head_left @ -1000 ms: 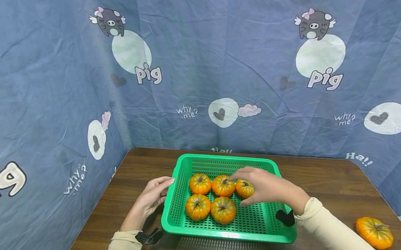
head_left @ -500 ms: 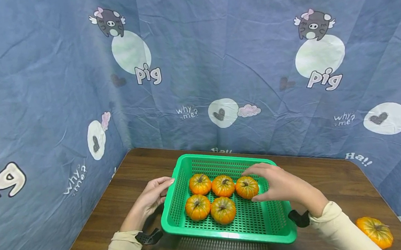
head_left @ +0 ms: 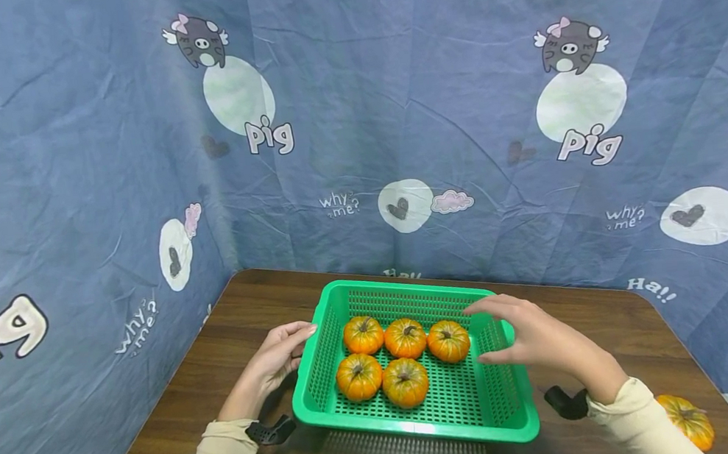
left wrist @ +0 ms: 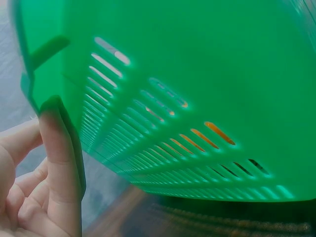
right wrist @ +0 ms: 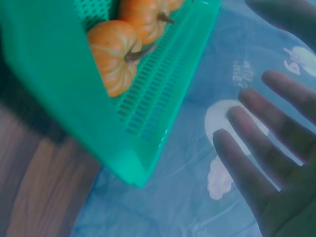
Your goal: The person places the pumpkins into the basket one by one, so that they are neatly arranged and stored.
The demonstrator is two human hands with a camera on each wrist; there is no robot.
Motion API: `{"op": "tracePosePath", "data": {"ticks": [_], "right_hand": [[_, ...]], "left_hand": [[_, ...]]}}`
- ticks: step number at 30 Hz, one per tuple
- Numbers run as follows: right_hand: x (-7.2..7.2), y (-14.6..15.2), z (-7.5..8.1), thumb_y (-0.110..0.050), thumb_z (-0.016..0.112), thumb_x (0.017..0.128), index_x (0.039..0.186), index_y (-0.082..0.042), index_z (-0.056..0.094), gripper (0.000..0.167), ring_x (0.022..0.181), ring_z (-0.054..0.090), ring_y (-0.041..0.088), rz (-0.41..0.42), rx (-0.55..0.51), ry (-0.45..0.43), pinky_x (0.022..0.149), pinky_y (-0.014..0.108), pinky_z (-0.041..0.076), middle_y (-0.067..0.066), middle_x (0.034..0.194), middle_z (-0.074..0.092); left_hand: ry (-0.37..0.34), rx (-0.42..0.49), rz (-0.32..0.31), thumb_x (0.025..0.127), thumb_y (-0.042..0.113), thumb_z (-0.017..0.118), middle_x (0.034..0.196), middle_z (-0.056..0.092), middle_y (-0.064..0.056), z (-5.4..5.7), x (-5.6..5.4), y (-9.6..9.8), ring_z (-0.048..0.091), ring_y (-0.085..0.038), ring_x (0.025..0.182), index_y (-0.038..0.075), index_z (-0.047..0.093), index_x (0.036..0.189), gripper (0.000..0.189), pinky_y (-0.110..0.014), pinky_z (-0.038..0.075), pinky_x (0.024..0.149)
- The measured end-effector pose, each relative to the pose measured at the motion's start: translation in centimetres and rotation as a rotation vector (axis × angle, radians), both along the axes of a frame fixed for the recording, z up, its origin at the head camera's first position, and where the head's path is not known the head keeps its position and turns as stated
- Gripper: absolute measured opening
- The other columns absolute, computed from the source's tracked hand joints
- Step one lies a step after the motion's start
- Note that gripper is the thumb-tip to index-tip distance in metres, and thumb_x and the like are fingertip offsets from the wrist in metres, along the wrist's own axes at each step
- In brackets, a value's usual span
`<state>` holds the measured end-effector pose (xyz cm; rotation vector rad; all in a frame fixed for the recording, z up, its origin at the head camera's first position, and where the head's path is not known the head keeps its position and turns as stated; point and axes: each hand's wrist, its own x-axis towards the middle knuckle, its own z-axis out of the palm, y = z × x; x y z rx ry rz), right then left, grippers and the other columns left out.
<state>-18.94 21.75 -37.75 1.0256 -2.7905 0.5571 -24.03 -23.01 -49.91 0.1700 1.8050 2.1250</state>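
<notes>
A green plastic basket [head_left: 419, 432] with slotted sides stands on the table, and several small orange pumpkins [head_left: 405, 383] sit inside it in two rows. At the basket's left rim, my left hand [head_left: 274, 358] pinches the edge; in the left wrist view its fingers [left wrist: 59, 168] are against the green wall. My right hand [head_left: 535, 331] is over the basket's right side, thumb and fingers spread, with nothing in it. Nearest to it is the back-row right pumpkin [head_left: 448, 341], a gap apart. The right wrist view shows straight, parted fingers [right wrist: 261, 148] beside the basket.
Another pumpkin [head_left: 691, 423] lies on the brown wooden table [head_left: 604, 327] at the right, partly hidden by the right sleeve [head_left: 634, 424]. Blue cloth walls [head_left: 341, 140] with printed pigs stand close behind the table and at its left.
My right hand has let go of the back-row right pumpkin and moved right, away from it. That pumpkin now shows fully. The left hand and basket stay still.
</notes>
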Motion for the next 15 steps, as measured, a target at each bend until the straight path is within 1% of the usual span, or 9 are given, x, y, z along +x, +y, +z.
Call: {"op": "tracePosePath", "data": {"ticks": [1, 2, 3, 4, 7, 8, 10, 13, 15], "right_hand": [[0.1, 0.2, 0.0, -0.036, 0.092, 0.078, 0.135, -0.019, 0.065, 0.066, 0.117, 0.066, 0.027, -0.008, -0.005, -0.001, 0.097, 0.05, 0.059, 0.002, 0.137, 0.067], [0.2, 0.5, -0.1, -0.035, 0.092, 0.077, 0.135, -0.019, 0.065, 0.066, 0.115, 0.067, 0.026, -0.017, -0.007, 0.003, 0.096, 0.05, 0.059, 0.003, 0.137, 0.067], [0.3, 0.7, -0.1, -0.034, 0.093, 0.077, 0.135, -0.018, 0.065, 0.067, 0.109, 0.067, 0.025, -0.025, -0.009, 0.004, 0.094, 0.049, 0.06, 0.003, 0.136, 0.067], [0.4, 0.9, -0.2, -0.032, 0.093, 0.077, 0.136, -0.018, 0.065, 0.067, 0.108, 0.067, 0.025, -0.031, -0.01, 0.008, 0.093, 0.049, 0.06, 0.004, 0.136, 0.067], [0.7, 1.6, -0.2, -0.031, 0.093, 0.076, 0.136, -0.019, 0.064, 0.067, 0.114, 0.066, 0.028, -0.055, -0.023, 0.006, 0.097, 0.051, 0.058, 0.003, 0.136, 0.067], [0.8, 1.9, -0.2, -0.031, 0.093, 0.077, 0.136, -0.019, 0.064, 0.067, 0.121, 0.065, 0.029, -0.062, -0.023, 0.007, 0.099, 0.053, 0.057, 0.003, 0.136, 0.066], [1.1, 2.4, -0.2, -0.031, 0.093, 0.077, 0.137, -0.02, 0.064, 0.067, 0.128, 0.062, 0.032, -0.071, -0.035, 0.005, 0.1, 0.056, 0.056, 0.003, 0.137, 0.066], [1.5, 3.2, -0.3, -0.031, 0.094, 0.076, 0.136, -0.02, 0.064, 0.068, 0.127, 0.063, 0.032, -0.089, -0.054, 0.016, 0.099, 0.056, 0.057, 0.002, 0.136, 0.067], [1.7, 3.8, -0.4, -0.029, 0.095, 0.074, 0.134, -0.018, 0.065, 0.068, 0.123, 0.065, 0.031, -0.092, -0.066, 0.05, 0.097, 0.054, 0.058, 0.001, 0.133, 0.069]], "left_hand": [[0.0, 0.0, -0.001, 0.107, 0.025, 0.059, 0.094, 0.076, 0.004, 0.0, 0.0, 0.0, 0.074, -0.006, 0.08, 0.005, 0.062, 0.123, 0.026, -0.023, 0.064, 0.069], [0.0, 0.0, -0.001, 0.107, 0.025, 0.059, 0.094, 0.076, 0.004, 0.0, 0.0, 0.0, 0.074, -0.007, 0.08, 0.005, 0.062, 0.123, 0.025, -0.023, 0.064, 0.069], [0.0, 0.0, -0.002, 0.107, 0.025, 0.059, 0.094, 0.076, 0.004, 0.0, 0.0, 0.0, 0.074, -0.007, 0.08, 0.005, 0.062, 0.123, 0.025, -0.023, 0.064, 0.07], [0.0, 0.001, -0.002, 0.107, 0.025, 0.059, 0.095, 0.076, 0.004, 0.1, 0.1, 0.0, 0.074, -0.007, 0.081, 0.005, 0.062, 0.123, 0.025, -0.023, 0.064, 0.07], [0.001, 0.0, 0.0, 0.107, 0.025, 0.059, 0.094, 0.076, 0.004, 0.1, 0.0, 0.0, 0.074, -0.007, 0.08, 0.005, 0.062, 0.123, 0.026, -0.023, 0.064, 0.07], [0.002, 0.0, 0.001, 0.107, 0.025, 0.059, 0.094, 0.076, 0.004, 0.1, 0.0, 0.0, 0.074, -0.006, 0.08, 0.005, 0.062, 0.123, 0.026, -0.023, 0.064, 0.069], [0.004, -0.002, 0.001, 0.107, 0.025, 0.059, 0.094, 0.076, 0.005, 0.0, 0.1, 0.0, 0.074, -0.006, 0.08, 0.004, 0.062, 0.124, 0.026, -0.023, 0.064, 0.069], [0.005, -0.007, 0.003, 0.107, 0.025, 0.059, 0.094, 0.076, 0.005, 0.0, 0.0, 0.0, 0.074, -0.006, 0.08, 0.004, 0.062, 0.124, 0.027, -0.022, 0.064, 0.069], [0.007, -0.009, 0.001, 0.107, 0.026, 0.059, 0.095, 0.076, 0.005, -0.1, -0.1, 0.0, 0.074, -0.006, 0.081, 0.003, 0.061, 0.125, 0.028, -0.023, 0.064, 0.069]]}}
